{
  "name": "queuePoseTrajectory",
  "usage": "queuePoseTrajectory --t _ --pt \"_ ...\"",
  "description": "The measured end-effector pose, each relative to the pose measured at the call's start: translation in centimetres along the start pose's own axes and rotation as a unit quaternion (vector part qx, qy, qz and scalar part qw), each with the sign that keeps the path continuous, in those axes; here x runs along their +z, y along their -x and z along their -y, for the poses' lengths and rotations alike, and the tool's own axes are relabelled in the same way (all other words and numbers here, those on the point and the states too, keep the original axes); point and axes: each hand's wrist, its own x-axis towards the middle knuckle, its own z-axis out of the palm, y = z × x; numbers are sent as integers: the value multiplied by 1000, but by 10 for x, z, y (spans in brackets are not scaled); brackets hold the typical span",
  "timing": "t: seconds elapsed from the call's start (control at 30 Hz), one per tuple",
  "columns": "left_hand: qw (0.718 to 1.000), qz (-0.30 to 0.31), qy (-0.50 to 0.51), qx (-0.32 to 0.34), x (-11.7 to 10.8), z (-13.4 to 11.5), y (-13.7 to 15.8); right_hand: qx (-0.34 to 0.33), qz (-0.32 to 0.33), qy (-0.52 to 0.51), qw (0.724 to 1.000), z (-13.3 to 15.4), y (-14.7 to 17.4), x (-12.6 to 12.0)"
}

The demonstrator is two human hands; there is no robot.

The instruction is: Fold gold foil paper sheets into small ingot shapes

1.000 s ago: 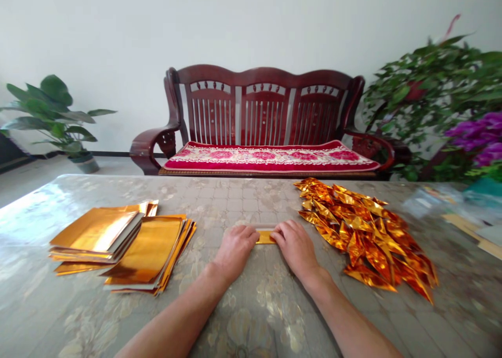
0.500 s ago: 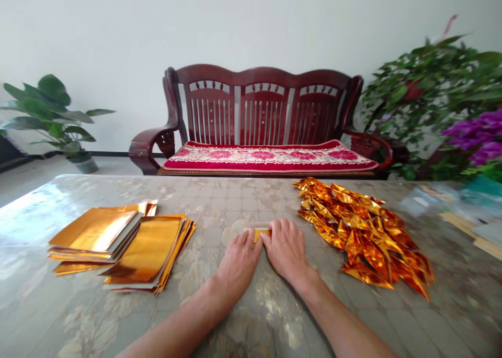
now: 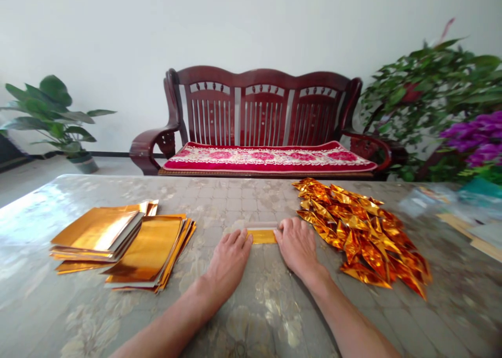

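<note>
A sheet of gold foil paper (image 3: 262,236), folded into a narrow strip with a pale edge along its far side, lies on the table between my hands. My left hand (image 3: 231,247) is closed on the strip's left end, thumb at its near edge and fingers bent over it. At the right end my right hand (image 3: 296,241) grips the strip in the same way, its fingertips hidden beneath the hand. The middle of the gold strip shows bare between the two thumbs.
Two overlapping stacks of flat gold foil sheets (image 3: 147,245) lie to the left. On the right spreads a pile of folded gold foil pieces (image 3: 363,230). Plastic bags (image 3: 427,200) sit at the far right. Beyond the table (image 3: 219,196) stands a wooden bench (image 3: 262,107).
My hands have moved apart, the left one leftward and the right one rightward along the strip. More of the gold paper shows between them.
</note>
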Motion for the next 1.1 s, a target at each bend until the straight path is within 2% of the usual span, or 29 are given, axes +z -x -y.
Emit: queuePoseTrajectory --t 0.13,0.2,0.3,0.4,0.67,1.0,1.1 --pt "1000 -7 20 0 -5 -2 0 -8 -68 -15 998 -8 2 0" --pt "999 -16 34 -2 -5 -5 -1 -76 -98 -49 991 -7 6 -2" --pt "998 -22 61 -8 -4 -6 -3 -231 -77 -107 964 -1 14 -6" --pt "996 -24 90 -9 -3 -2 -6 -301 -56 -113 945 7 18 -7" --pt "988 -42 147 9 0 17 -12 -332 -70 -48 939 16 17 -2" --pt "992 -39 114 32 -7 24 -12 -326 -131 -33 936 18 16 6" --pt "992 -47 111 39 -7 26 -12 -313 -132 -33 940 19 15 6"
